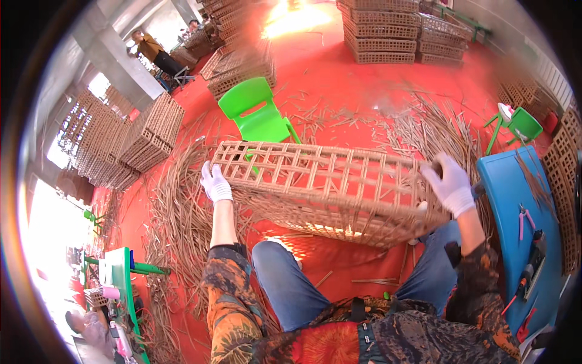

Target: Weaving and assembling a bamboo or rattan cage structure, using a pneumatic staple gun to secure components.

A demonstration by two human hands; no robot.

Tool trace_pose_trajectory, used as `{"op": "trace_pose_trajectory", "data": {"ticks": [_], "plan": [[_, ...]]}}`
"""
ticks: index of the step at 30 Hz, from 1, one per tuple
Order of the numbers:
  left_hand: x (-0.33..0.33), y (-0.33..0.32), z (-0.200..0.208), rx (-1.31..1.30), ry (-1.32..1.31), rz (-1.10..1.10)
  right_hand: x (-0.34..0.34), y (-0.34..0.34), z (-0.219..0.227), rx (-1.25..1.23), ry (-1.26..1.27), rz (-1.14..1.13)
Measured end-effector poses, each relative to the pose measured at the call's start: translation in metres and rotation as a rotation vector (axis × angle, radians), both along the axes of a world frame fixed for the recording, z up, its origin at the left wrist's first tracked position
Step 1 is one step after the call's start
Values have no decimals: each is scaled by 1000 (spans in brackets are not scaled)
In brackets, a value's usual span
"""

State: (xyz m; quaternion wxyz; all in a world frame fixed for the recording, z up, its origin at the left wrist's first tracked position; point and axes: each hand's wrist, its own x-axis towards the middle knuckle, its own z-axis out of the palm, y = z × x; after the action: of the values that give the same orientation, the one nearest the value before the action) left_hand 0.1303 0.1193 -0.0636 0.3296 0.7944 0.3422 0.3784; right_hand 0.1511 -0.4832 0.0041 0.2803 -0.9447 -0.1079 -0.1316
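Note:
A long brown woven basket [330, 176] with an open lattice stands tilted in front of my knees. My left hand [216, 182], in a white glove, grips its left end, with the fingers bent over the corner. At the other end, my right hand [451, 184], also gloved and slightly blurred, has its curled fingers on the corner by the rim. Part of that grip is hidden behind the wickerwork. Below the basket, my legs [284, 282] are spread apart in blue jeans.
Beyond the basket stands a green plastic chair [257, 109]. Loose wicker strips [176, 218] cover the red floor. On my right, a blue table [506, 206] holds pink-handled pliers [522, 221] and a power tool [536, 255]. Basket stacks [382, 30] stand around; a person [159, 51] stands far left.

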Motion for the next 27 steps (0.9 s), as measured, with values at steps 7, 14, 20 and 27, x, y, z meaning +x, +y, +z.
{"op": "trace_pose_trajectory", "data": {"ticks": [7, 14, 20, 27], "plan": [[53, 30, -3, -270, -48, -130, -117, 16, 23, -161, 32, 76], [104, -89, 0, -69, 114, -342, -184, 50, 17, 293, 342, 201], [54, -194, -12, -287, -79, -568, -163, 57, -6, 812, 553, 190], [12, -189, 19, 129, 251, -605, -190, 107, -23, 870, 772, 443]]}}
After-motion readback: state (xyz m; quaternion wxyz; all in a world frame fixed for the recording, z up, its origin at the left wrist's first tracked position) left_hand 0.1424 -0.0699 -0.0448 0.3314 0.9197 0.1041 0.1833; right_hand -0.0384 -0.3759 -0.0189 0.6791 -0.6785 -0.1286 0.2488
